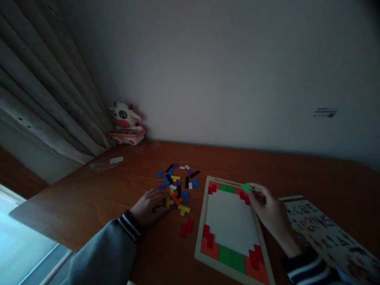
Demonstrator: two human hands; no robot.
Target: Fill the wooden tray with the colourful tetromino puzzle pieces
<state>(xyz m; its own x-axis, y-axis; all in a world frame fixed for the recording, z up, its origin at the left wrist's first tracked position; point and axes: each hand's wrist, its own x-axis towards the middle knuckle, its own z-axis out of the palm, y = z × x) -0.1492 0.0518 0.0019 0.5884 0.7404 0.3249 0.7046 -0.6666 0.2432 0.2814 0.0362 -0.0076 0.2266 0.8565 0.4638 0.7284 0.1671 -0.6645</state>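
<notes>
My right hand pinches a green puzzle piece over the upper right corner of a wooden puzzle board. Red, orange and green pieces line the board's top and bottom ends, and its white middle is bare. My left hand lies on the table with fingers apart, at the near left edge of a loose pile of coloured pieces. A yellow piece and a red piece lie between that hand and the board. What is under my left palm is partly hidden.
A printed sheet with letters and pictures lies right of the board. At the back left stands a cow-shaped toy keyboard, near a clear plastic bag. A wall closes off the table's far side, and a curtain hangs on the left.
</notes>
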